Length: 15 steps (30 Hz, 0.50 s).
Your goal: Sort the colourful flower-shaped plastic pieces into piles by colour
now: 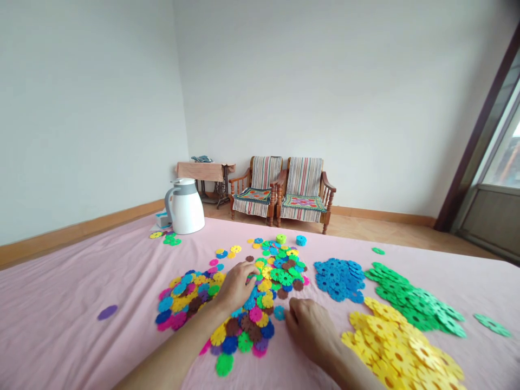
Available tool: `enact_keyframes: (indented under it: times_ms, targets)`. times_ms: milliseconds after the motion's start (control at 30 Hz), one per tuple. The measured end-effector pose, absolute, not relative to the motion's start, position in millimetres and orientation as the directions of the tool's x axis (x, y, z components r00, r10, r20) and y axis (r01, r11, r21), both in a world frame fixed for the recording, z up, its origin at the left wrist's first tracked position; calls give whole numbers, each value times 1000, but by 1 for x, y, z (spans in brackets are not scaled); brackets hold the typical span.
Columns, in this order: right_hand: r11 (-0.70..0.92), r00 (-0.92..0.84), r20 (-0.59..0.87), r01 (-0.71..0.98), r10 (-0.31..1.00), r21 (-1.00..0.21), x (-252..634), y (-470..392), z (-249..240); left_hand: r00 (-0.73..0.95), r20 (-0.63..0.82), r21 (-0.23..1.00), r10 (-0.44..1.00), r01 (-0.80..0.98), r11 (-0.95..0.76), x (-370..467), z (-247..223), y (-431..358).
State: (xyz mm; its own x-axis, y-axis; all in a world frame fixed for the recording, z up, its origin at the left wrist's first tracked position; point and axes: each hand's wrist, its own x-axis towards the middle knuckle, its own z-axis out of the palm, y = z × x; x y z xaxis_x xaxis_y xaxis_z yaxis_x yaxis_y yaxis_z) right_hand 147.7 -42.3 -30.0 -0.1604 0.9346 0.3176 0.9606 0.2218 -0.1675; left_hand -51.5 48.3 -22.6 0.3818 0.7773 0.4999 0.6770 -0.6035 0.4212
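My left hand (238, 284) reaches over the middle of a mixed heap of coloured notched discs (244, 325), its thumb and bent fingers a little apart and nothing clearly held. My right hand (306, 325) rests closed on the pink cloth, right of that heap; its curled fingers hide whatever they may hold. A light blue disc (279, 312) lies just left of its knuckles. Farther right are a blue pile (340, 279), a green pile (414, 298) and a yellow pile (400, 346) of similar discs.
A white jug (187, 208) stands at the back left of the pink cloth (134, 265). One purple disc (108, 312) lies far left, and a loose green disc (491, 325) far right. Short blue (301, 240) and lime (280, 238) stacks stand near the back edge, with two chairs beyond.
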Motion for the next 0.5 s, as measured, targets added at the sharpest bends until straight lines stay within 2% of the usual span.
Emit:
enact_keyframes:
  times_ms: [200,333,500]
  targets:
    - [226,-169,366,967,915,-119,143,-43,-39,403,481,407,779,684,-605,-42,-12,47]
    - [225,-163,378,966,911,-127,140,-44,-39,505,452,336,735,666,-665,-27,-3,53]
    - [254,-168,409,953,897,-166,141,-43,-42,533,334,259,777,741,-620,-12,-6,67]
